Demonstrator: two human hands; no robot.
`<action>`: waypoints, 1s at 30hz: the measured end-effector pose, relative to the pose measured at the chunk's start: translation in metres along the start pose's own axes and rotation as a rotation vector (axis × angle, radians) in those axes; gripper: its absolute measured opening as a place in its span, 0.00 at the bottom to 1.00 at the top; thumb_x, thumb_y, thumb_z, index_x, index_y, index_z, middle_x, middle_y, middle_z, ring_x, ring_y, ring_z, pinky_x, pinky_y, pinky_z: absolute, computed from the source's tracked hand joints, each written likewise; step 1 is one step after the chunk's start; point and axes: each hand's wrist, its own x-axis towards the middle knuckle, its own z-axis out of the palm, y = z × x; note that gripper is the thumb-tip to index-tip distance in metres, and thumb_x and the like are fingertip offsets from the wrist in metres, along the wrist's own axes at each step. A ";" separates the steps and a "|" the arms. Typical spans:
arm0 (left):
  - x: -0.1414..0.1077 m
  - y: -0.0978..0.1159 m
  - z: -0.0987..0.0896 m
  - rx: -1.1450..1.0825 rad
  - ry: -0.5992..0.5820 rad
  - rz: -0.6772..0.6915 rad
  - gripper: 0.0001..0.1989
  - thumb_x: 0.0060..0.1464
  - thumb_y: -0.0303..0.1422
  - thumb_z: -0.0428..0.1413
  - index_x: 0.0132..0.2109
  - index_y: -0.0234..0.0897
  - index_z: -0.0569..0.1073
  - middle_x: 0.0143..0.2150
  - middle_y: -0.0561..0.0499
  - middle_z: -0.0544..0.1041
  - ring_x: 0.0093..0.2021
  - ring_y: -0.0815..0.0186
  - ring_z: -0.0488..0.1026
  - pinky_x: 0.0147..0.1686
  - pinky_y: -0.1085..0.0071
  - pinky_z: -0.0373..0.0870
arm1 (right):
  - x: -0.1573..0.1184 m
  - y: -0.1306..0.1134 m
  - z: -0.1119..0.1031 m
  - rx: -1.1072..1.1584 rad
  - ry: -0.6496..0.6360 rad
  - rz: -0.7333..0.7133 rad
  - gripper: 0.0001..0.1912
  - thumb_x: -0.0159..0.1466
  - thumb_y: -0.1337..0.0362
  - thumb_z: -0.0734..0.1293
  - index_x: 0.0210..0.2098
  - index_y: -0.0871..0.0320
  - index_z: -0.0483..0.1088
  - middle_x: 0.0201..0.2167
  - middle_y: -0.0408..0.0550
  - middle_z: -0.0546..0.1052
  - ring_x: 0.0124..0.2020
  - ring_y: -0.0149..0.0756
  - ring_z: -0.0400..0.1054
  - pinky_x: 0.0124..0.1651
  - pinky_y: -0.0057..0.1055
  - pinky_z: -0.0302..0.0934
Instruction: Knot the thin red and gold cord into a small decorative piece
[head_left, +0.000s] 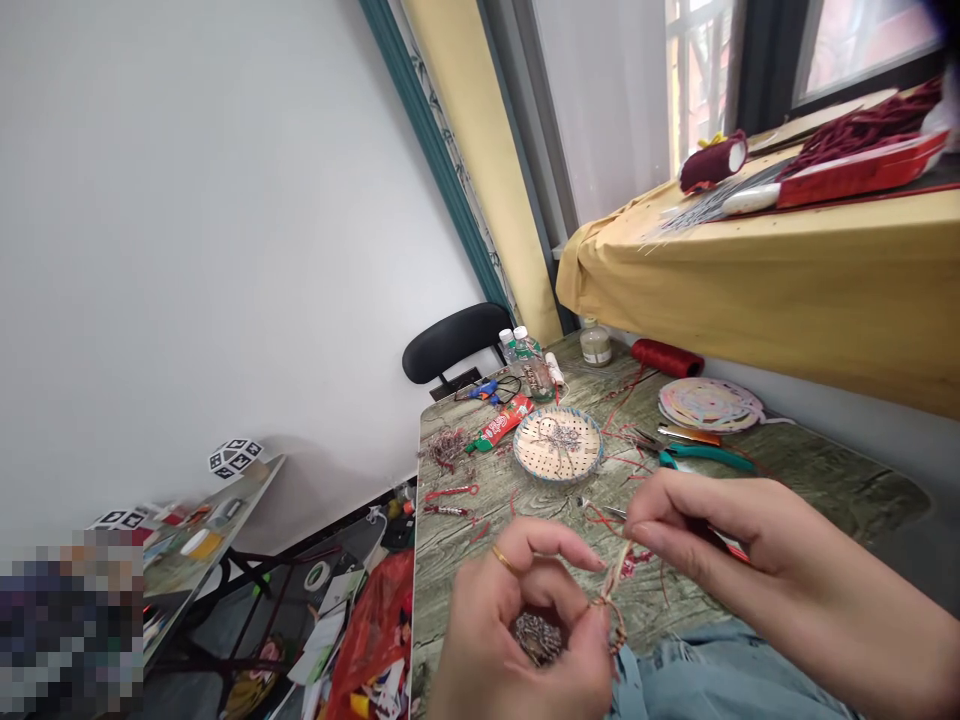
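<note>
In the head view, the left hand [499,625] pinches a cord loop [621,630] at its three o'clock; the right hand [720,525], at the loop's two o'clock, pinches pale strands [617,568]. The loop looks small, brownish, knobbly.

From my station I read this as a small handcraft workroom; whether it is part of a home, I can't tell. I see a wood-grain table [457,580] strewn with red cord scraps [452,491], teal-handled pliers [716,458], a red thread spool [667,357] and a shallow woven basket [534,458], plus burgundy yarn [862,125] heaped by the window [862,45].
</note>
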 end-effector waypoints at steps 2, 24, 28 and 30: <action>0.000 -0.001 0.001 0.050 0.044 0.072 0.11 0.42 0.23 0.58 0.36 0.39 0.76 0.17 0.62 0.71 0.19 0.73 0.67 0.28 0.77 0.68 | -0.002 -0.004 0.000 0.025 -0.005 0.006 0.15 0.70 0.59 0.58 0.27 0.53 0.63 0.23 0.39 0.66 0.25 0.33 0.58 0.27 0.29 0.52; 0.004 0.004 -0.005 0.214 -0.016 0.150 0.07 0.47 0.25 0.59 0.29 0.37 0.83 0.19 0.51 0.81 0.19 0.67 0.77 0.24 0.76 0.73 | 0.006 -0.013 0.001 0.253 -0.256 0.145 0.25 0.69 0.44 0.58 0.30 0.56 0.75 0.21 0.42 0.70 0.24 0.34 0.65 0.26 0.27 0.60; 0.007 0.002 -0.008 0.272 -0.059 0.193 0.06 0.48 0.26 0.59 0.30 0.37 0.83 0.20 0.51 0.81 0.20 0.68 0.75 0.24 0.75 0.71 | 0.007 -0.005 -0.002 0.253 -0.426 0.197 0.18 0.70 0.53 0.59 0.29 0.56 0.70 0.23 0.40 0.68 0.26 0.31 0.61 0.27 0.26 0.54; 0.008 0.000 -0.009 0.277 -0.089 0.176 0.07 0.48 0.25 0.59 0.33 0.37 0.82 0.20 0.52 0.80 0.20 0.69 0.74 0.25 0.75 0.71 | 0.007 -0.002 -0.003 0.177 -0.409 0.190 0.16 0.69 0.56 0.60 0.28 0.55 0.67 0.22 0.38 0.64 0.25 0.30 0.57 0.27 0.27 0.50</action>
